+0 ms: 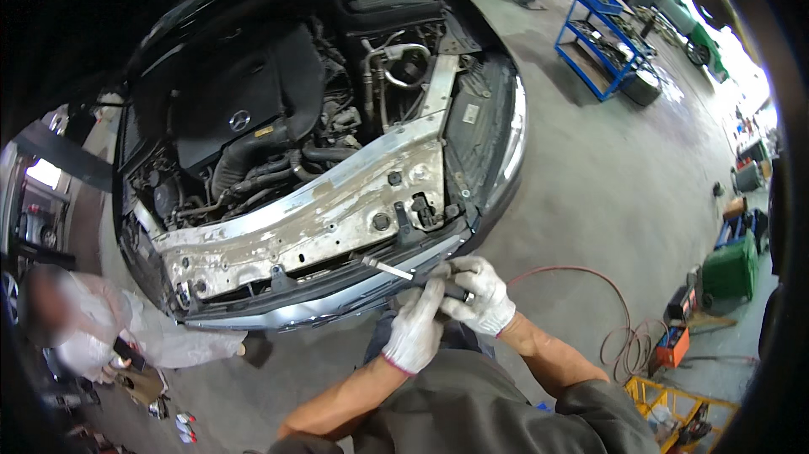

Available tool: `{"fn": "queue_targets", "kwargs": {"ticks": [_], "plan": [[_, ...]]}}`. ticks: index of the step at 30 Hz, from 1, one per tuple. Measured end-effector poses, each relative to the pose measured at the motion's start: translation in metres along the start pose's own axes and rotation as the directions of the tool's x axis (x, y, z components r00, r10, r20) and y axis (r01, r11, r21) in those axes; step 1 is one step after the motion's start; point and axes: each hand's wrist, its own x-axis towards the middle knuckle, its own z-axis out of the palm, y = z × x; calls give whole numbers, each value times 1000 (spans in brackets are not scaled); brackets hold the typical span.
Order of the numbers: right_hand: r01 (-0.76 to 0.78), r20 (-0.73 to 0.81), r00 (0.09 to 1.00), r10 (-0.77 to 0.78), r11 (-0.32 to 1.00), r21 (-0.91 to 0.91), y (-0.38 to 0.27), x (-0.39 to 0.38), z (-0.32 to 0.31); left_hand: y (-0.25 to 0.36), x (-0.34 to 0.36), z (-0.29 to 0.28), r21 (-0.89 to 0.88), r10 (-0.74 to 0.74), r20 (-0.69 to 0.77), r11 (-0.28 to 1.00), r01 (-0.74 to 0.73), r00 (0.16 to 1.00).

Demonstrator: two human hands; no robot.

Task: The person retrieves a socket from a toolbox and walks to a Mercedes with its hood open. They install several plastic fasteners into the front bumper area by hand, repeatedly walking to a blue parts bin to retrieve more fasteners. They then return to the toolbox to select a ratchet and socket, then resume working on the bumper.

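Both my hands, in white work gloves, meet just in front of the car's front end. My left hand [415,328] and my right hand [478,296] are closed around the black handle of a ratchet-like hand tool [394,269]. Its silver shaft points left over the bumper edge, with a small head at the far tip. Fingers hide part of the handle. Beyond lies the open engine bay, crossed by a worn silver front panel [337,222]. A black engine cover [244,88] and a ribbed air hose [232,166] sit behind that panel.
At the left a person [93,319] in pale clothes holds a dark flat object. A blue tool cart [590,41] stands at the far right. A red hose [619,294] loops over the floor near an orange box [672,346], a green bin [731,273] and a yellow frame [674,403].
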Motion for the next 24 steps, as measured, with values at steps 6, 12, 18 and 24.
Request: {"fn": "queue_targets", "kwargs": {"ticks": [6,12,18,24], "plan": [[-302,588,809,2,860,412,-42,21,27,27,-131,-56,65,451,-460,876,-477,765],[-378,876,342,-341,803,461,-121,25,78,-13,-323,-85,697,575,-492,710,-100,653],[-391,797,-8,-604,735,553,-272,-22,165,-98,-488,-101,844,658,-511,507,176,553],[-40,862,-473,-182,982,185,-442,-105,282,-167,-630,-157,750,710,-661,635,186,241]]}}
